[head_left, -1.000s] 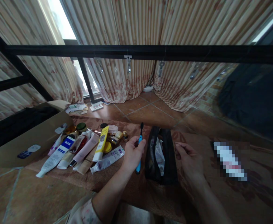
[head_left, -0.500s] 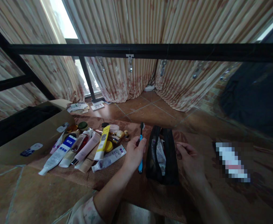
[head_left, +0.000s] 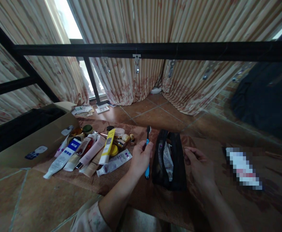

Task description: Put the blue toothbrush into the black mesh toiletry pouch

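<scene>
One tip: left hand [head_left: 141, 157] pinches the toothbrush [head_left: 147, 172] mid-handle, so keep bristles [head_left: 150, 129] off the black pouch [head_left: 179, 161], lower centre. Right hand [head_left: 201, 162] looks curled, can't tell if gripping.

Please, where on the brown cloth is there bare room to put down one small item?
Bare cloth shows between the right hand and the pixelated item, and in a strip nearer the person than the black pouch. Crowded on the left: tubes and jars heaped beside the cardboard box.
</scene>
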Available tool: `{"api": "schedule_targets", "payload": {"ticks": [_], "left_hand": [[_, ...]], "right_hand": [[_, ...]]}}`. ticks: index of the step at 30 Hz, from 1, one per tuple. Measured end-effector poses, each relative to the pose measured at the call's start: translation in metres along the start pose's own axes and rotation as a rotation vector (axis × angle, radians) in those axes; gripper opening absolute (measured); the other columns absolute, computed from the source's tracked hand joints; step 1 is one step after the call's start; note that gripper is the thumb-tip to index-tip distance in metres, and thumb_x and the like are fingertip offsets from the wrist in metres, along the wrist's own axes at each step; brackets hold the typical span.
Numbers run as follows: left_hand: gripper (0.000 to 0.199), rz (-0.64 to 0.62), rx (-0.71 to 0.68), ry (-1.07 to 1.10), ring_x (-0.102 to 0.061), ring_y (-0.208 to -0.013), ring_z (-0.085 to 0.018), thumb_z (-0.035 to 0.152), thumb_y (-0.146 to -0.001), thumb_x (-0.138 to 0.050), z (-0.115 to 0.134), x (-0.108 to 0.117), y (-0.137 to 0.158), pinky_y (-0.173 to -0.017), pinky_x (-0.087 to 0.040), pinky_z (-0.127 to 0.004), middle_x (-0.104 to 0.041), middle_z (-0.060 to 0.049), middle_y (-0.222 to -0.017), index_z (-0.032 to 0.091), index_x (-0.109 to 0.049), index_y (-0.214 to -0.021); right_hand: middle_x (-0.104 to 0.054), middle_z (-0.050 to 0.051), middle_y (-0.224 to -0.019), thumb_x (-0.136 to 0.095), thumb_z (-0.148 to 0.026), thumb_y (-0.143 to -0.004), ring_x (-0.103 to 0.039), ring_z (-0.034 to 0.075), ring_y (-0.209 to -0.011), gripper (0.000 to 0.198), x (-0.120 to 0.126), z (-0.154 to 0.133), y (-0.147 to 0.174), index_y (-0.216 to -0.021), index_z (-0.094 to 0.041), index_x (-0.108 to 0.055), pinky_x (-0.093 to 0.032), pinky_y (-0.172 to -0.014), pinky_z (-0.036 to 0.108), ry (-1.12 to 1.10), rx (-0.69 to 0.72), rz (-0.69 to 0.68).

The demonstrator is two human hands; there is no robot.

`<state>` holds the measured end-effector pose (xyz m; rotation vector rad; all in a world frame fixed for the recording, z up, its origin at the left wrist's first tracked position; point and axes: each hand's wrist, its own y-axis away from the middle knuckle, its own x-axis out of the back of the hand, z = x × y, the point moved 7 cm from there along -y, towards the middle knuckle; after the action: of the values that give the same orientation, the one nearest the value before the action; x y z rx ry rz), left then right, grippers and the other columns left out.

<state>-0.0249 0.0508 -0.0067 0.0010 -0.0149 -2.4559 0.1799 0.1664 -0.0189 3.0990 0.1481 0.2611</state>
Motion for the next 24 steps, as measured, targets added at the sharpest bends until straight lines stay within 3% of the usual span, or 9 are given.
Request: {"api": "schedule_targets", "payload": {"ticks": [17, 24], "left_hand": [[0.031, -0.022, 0.029, -0.01, -0.038, -0.046, -0.009, 0.044, -0.085, -0.052, -0.0056, -0.0015, -0.0005, -0.048, -0.03, -0.021, -0.046, 0.006, -0.049, 0.019, -0.05, -0.066], [0.03, -0.001, -0.043, -0.043, -0.04, -0.054, -0.01, 0.039, -0.086, -0.052, -0.002, 0.0008, -0.0002, -0.054, -0.031, -0.021, -0.046, 0.005, -0.056, 0.018, -0.052, -0.065]], "right_hand": [[-0.06, -0.002, -0.067, -0.069, -0.045, -0.072, -0.051, 0.013, -0.06, 0.029, 0.0017, 0.0063, -0.0033, -0.083, -0.019, -0.07, -0.038, -0.058, 0.027, 0.005, 0.014, 0.003], [-0.059, -0.002, -0.066, -0.07, -0.044, -0.07, -0.049, 0.012, -0.06, 0.029, -0.0005, 0.0006, -0.0017, -0.083, -0.018, -0.07, -0.037, -0.056, 0.026, -0.026, 0.004, -0.012]]}}
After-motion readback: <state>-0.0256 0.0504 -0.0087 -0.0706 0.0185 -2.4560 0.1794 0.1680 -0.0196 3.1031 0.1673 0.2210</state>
